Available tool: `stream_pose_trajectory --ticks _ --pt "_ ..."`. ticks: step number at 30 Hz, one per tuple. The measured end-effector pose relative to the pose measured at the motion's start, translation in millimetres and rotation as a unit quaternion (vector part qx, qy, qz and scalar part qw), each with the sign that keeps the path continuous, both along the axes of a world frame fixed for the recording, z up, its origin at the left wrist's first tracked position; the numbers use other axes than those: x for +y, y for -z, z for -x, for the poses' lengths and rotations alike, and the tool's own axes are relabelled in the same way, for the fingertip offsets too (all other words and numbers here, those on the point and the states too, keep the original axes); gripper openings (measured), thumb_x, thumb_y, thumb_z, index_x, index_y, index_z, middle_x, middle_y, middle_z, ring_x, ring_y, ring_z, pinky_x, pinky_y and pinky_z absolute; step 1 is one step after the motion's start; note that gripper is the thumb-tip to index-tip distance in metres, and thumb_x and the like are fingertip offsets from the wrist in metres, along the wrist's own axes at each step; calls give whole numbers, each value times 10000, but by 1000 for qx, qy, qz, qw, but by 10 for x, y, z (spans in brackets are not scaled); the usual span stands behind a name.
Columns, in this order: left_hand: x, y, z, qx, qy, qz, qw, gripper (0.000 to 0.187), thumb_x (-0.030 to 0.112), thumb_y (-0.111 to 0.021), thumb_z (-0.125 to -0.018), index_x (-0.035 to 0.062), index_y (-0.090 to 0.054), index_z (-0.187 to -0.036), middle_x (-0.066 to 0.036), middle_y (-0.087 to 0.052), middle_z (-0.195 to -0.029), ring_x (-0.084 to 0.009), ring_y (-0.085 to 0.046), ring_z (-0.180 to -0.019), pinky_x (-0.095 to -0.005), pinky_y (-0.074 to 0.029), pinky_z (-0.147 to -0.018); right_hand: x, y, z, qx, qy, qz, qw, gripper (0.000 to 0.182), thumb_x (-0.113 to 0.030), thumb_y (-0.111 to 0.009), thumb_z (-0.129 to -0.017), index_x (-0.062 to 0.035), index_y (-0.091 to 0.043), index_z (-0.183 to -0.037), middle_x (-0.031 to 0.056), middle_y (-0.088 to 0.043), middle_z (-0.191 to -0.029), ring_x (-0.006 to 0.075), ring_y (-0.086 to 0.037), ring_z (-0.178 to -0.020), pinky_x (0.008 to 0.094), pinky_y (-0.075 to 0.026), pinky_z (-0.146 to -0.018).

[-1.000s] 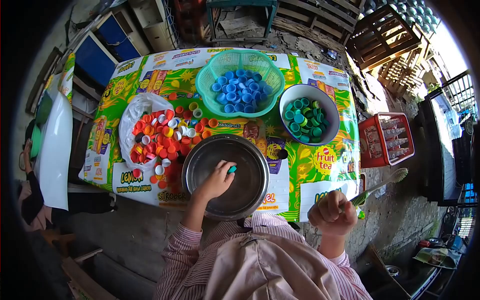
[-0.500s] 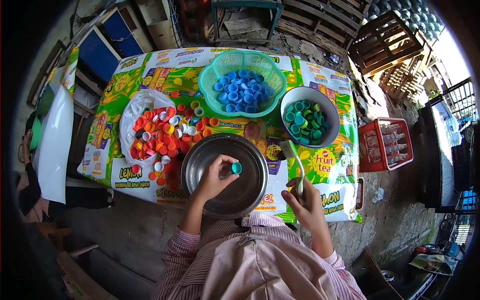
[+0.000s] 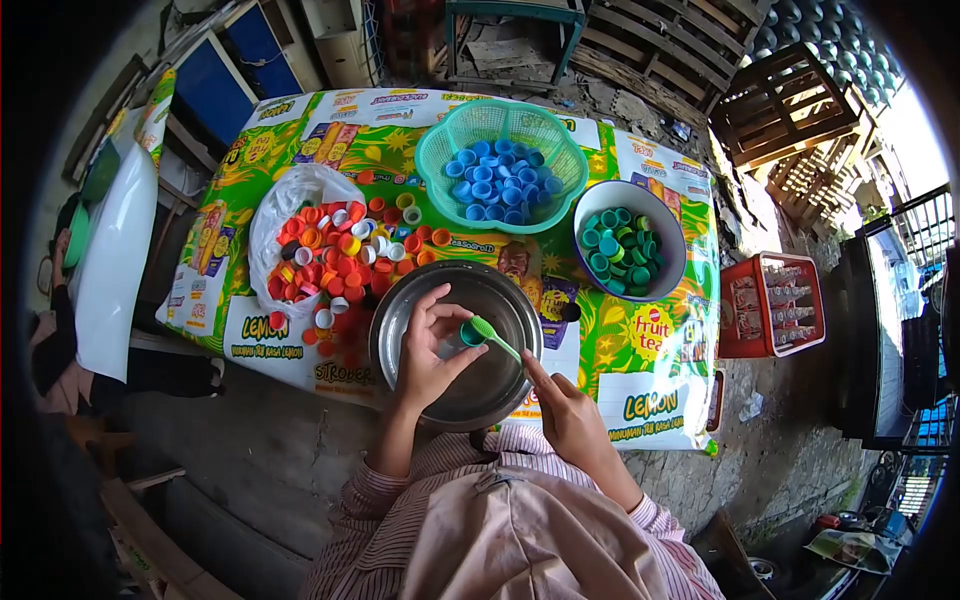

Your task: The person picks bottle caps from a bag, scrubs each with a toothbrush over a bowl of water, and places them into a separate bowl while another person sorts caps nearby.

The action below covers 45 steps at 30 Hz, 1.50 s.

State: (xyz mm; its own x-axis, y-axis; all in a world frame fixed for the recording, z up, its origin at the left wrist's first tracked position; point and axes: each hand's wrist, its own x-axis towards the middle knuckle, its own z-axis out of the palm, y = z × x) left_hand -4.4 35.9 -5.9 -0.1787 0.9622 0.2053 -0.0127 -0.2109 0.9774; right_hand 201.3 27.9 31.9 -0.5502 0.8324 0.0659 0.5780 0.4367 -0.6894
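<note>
Over the steel basin (image 3: pixel 388 383), my left hand (image 3: pixel 424 358) pinches a green bottle cap (image 3: pixel 467 336) between thumb and fingers. My right hand (image 3: pixel 572 412) grips the handle of a green and white toothbrush (image 3: pixel 503 344). The brush head lies at the cap's opening, its bristles turned away from view. To the left, red, orange, white and yellow caps (image 3: pixel 345 265) spill from a white plastic bag (image 3: pixel 268 220). Several green caps (image 3: pixel 622 250) sit in a white bowl (image 3: pixel 678 235) with a dark rim at right.
Behind the basin, a mint-green plastic basket (image 3: pixel 435 165) holds blue caps (image 3: pixel 500 180). A printed sheet (image 3: pixel 640 385) covers the table. On the floor at right stands a red crate (image 3: pixel 738 310) with packed items. Wooden pallets (image 3: pixel 790 110) lean behind. Part of another person's arm (image 3: pixel 60 265) shows at far left.
My right hand has moved left from beside the basin, bringing the toothbrush over to the green cap. My left hand still holds that cap above the basin, its fingers slightly shifted.
</note>
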Motion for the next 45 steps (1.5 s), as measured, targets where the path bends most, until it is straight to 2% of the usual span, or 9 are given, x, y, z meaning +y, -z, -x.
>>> stream_pose_trajectory --ticks 5,8,10,18,25,34,41,43,45 --pt "-53 -28 -19 6 -12 -3 1000 793 -79 -696 -649 41 -246 -1291 -96 -496 -995 -173 -550 -935 -283 -456 -838 -49 -89 17 -27 2 39 999 548 -6 -493 -810 -161 -362 -1319 138 -498 -670 311 -515 -544 409 -412 -524" --pt "-84 -36 -49 3 -25 1 1000 787 -60 -698 -661 39 -247 -1298 -100 -514 -989 -169 -557 -924 -283 -458 -831 -22 -107 -16 -60 3 0 998 536 -13 -494 -814 -170 -377 -1312 134 -495 -661 310 -511 -528 409 -410 -510" --pt "-110 -59 -55 2 -37 4 999 783 -44 -700 -670 37 -249 -1304 -102 -531 -983 -165 -563 -912 -283 -459 -825 -35 -51 -12 -30 -24 -30 999 615 -41 -511 -786 -246 -327 -1336 103 -490 -649 286 -515 -466 408 -429 -447" --pt "-230 -120 -68 -15 -24 53 998 858 -101 -658 -674 63 -165 -1358 -124 -547 -1024 -182 -575 -934 -295 -468 -841 -42 -58 -113 -57 -75 -40 995 600 -48 -509 -775 -238 -354 -1323 100 -505 -664 290 -531 -492 400 -442 -450" --pt "-294 -142 -159 62 -67 16 996 817 -72 -651 -702 70 -179 -1353 -123 -565 -992 -189 -584 -930 -301 -473 -836 -13 -80 -199 -76 -87 -58 992 613 -34 -510 -763 -247 -362 -1318 100 -506 -660 289 -527 -487 402 -438 -449" --pt "-362 -103 -201 43 -82 22 995 819 -79 -650 -697 68 -178 -1350 -112 -547 -984 -201 -584 -940 -307 -476 -843 15 -110 -272 -78 -111 -61 989 628 -6 -478 -759 -243 -346 -1326 103 -509 -672 292 -532 -489 401 -450 -452" --pt "-389 -62 -204 27 -75 28 996 844 -71 -660 -692 79 -166 -1360 -112 -558 -969 -196 -584 -942 -305 -474 -843 -6 -73 -319 -66 -108 -62 990 587 -38 -492 -783 -244 -363 -1317 106 -506 -683 295 -528 -490 405 -446 -452" --pt "-403 -32 -191 107 -104 16 989 837 -67 -668 -683 78 -189 -1355 -120 -562 -975 -197 -583 -931 -306 -473 -840 73 -116 -345 -127 -54 -92 986 566 -53 -493 -796 -247 -370 -1312 111 -502 -680 298 -528 -495 404 -443 -453" --pt "-406 -46 -181 121 -116 11 986 819 -43 -675 -686 77 -210 -1350 -108 -568 -969 -194 -578 -936 -314 -467 -832 157 -130 -373 -82 -34 -64 994 495 -80 -483 -829 -239 -406 -1291 121 -507 -665 307 -534 -525 413 -434 -475"
